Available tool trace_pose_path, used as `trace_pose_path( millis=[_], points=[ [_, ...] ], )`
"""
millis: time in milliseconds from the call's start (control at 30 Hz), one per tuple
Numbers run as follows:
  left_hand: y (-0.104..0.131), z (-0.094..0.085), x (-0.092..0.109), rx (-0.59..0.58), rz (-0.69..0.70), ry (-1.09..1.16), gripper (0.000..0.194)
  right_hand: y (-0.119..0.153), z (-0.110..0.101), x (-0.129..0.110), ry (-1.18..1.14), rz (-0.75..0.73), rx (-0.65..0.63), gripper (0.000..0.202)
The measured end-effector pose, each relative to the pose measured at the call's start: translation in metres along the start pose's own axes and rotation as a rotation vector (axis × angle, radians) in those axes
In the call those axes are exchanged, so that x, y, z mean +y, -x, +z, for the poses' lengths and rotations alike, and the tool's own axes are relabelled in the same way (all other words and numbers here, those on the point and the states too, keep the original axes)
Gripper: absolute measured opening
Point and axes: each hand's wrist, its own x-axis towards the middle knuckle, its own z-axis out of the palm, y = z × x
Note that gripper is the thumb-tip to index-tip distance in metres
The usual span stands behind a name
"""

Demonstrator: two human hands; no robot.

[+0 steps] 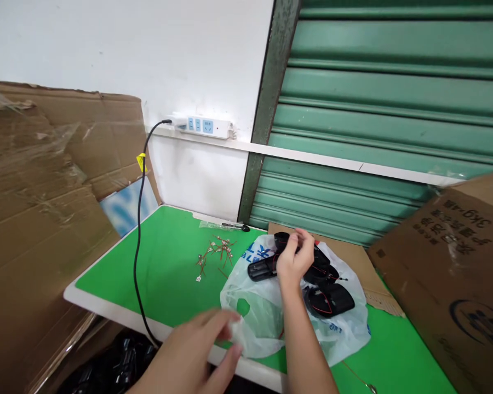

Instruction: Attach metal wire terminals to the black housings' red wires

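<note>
My right hand (294, 257) pinches one black plastic part (280, 241) above the white bag (271, 306) on the green worktop (168, 273); my left hand (201, 345) pinches the bag's near edge. I judge the work is early: most black parts (328, 298) lie on the bag, and the small wired pieces (213, 253) beside it are untouched.

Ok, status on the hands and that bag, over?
Left hand pinching the white plastic bag at its near edge. Right hand gripping a black part over the bag. Small wired pieces loose on the green table, off to the left.
</note>
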Motion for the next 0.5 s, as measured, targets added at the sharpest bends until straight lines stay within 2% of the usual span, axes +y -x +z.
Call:
trace_pose_path(
  millis=[100, 167, 233, 300, 367, 500],
  points=[
    [-0.085, 0.019, 0.017, 0.115, 0.172, -0.464, 0.052, -0.003, -0.004, 0.002, -0.071, 0.058, 0.123, 0.026],
    [-0.136, 0.031, 0.021, 0.1, 0.18, -0.652, 0.066, -0.004, -0.005, 0.003, -0.105, 0.045, 0.147, 0.026],
    [-0.169, 0.038, 0.018, 0.047, 0.147, -0.753, 0.077, -0.003, -0.005, 0.002, -0.124, 0.022, 0.144, 0.026],
    [-0.185, 0.039, 0.013, -0.014, 0.169, -0.817, 0.076, -0.001, -0.005, 0.001, -0.135, 0.009, 0.127, 0.027],
    [-0.189, 0.034, 0.009, -0.048, 0.234, -0.865, 0.067, 0.001, -0.004, 0.0, -0.153, 0.019, 0.098, 0.027],
    [-0.186, 0.006, 0.003, -0.077, 0.335, -0.815, 0.061, 0.004, -0.002, 0.0, -0.188, 0.096, 0.089, 0.028]
  ],
)
